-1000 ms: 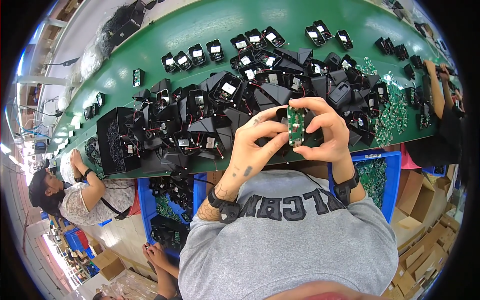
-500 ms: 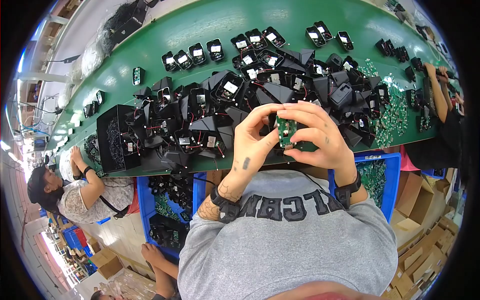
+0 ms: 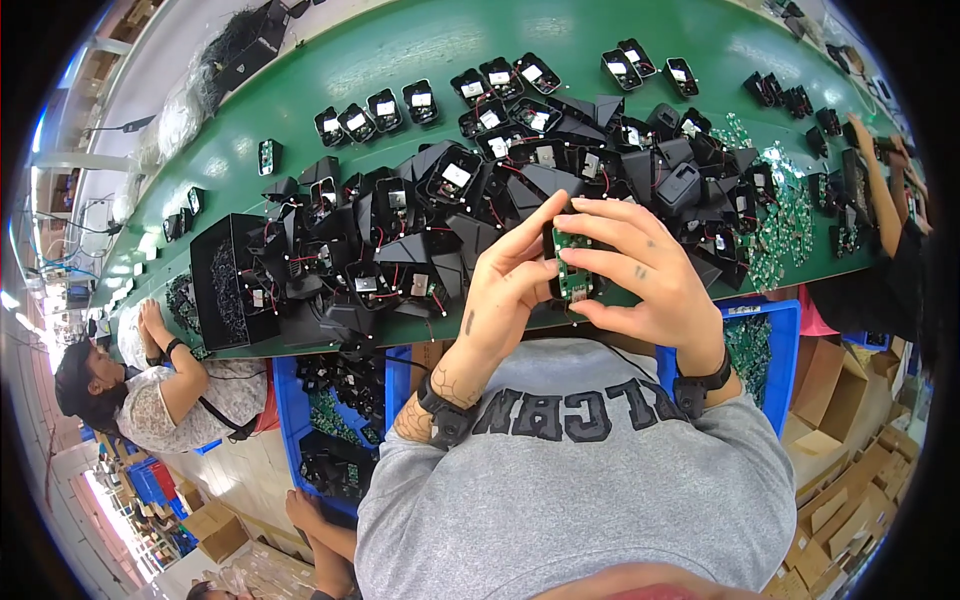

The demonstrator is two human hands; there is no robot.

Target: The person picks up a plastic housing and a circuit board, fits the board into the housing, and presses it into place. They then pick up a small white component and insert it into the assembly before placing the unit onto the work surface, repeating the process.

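item, one green circuit board [image 3: 575, 268], held upright between your two hands in front of your chest, near the table's front edge; a dark edge shows along its left side. your left hand [image 3: 500, 290]: closed in on the board's left side, thumb at its edge. your right hand [image 3: 650, 275]: curled around its right side, fingers across the upper part, thumb at the lower end. beyond them, on the green table [image 3: 400, 45]: one heap of black plastic housings [image 3: 405, 248] with red wires; one row of open black cases [image 3: 385, 110] with white rectangles inside; to the right, one spread of loose green boards [image 3: 785, 220]. to the left, one black box [image 3: 258, 328] of small dark parts. below the table edge: one blue bin [image 3: 784, 375], right, holding green boards.
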